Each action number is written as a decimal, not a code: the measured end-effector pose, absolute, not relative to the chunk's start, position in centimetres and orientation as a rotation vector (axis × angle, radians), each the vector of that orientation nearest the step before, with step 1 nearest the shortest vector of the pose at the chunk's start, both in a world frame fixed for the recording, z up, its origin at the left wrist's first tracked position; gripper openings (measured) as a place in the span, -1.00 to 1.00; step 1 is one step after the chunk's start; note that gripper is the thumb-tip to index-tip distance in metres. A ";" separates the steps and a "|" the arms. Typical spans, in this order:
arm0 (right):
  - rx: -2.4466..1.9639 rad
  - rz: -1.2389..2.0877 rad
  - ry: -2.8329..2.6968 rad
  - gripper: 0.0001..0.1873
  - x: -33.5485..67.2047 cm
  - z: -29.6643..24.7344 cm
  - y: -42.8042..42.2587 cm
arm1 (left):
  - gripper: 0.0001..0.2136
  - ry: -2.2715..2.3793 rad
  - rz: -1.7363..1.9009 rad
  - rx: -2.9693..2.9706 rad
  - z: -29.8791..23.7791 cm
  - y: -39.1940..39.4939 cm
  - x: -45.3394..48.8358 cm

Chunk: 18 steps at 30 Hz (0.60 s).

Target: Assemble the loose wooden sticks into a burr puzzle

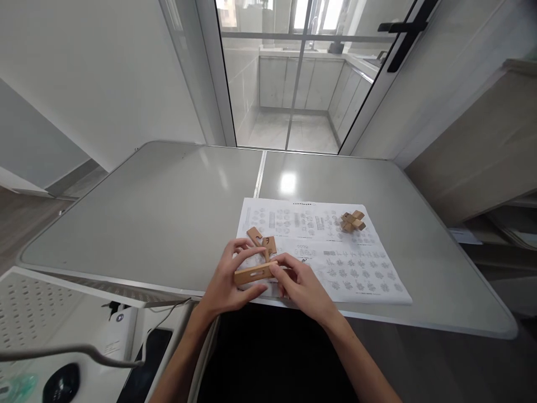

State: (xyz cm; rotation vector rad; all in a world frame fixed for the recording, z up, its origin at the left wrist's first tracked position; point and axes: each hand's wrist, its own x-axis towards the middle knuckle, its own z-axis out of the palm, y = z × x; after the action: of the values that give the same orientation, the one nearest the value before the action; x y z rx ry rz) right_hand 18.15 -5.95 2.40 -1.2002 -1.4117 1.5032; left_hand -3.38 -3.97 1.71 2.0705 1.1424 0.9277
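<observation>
Running sideways over the near-left part of the printed sheet [335, 244], the slotted wooden bar [247, 275] has its right end slightly farther away than its left. Reaching in from the sheet's near edge, the right hand [300, 282] clamps thumb and fingertips on that end; the left hand [224, 277] curves around the other, thumb and forefinger apart, its grip unclear.

Square glare on the grey tabletop [168, 212]
</observation>
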 end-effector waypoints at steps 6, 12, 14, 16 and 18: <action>-1.361 1.143 -1.565 -0.68 18.8 2.5 -5.9 | -0.73 1.174 0.818 1.894 1.5 -3.8 -3.2; -1.376 1.117 -1.444 -0.74 18.0 1.5 -6.7 | -0.74 1.214 0.807 1.764 1.3 -3.6 -3.1; -1.393 1.101 -1.356 -0.74 17.7 1.1 -7.1 | -0.76 1.269 0.897 1.699 1.0 -3.5 -3.1; -1.377 1.103 -1.312 -0.75 17.5 1.0 -7.6 | -0.75 1.317 0.953 1.622 0.7 -3.3 -3.1; -1.324 1.136 -1.321 -0.77 17.4 0.9 -8.0 | -0.71 1.343 0.977 1.562 0.4 -3.2 -3.2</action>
State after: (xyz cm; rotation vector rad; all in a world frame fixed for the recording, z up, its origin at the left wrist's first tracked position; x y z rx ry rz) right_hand 17.38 -7.95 0.95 -1.3243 -1.3213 1.1355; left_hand -3.16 -3.17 0.41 1.5621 1.3433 0.9767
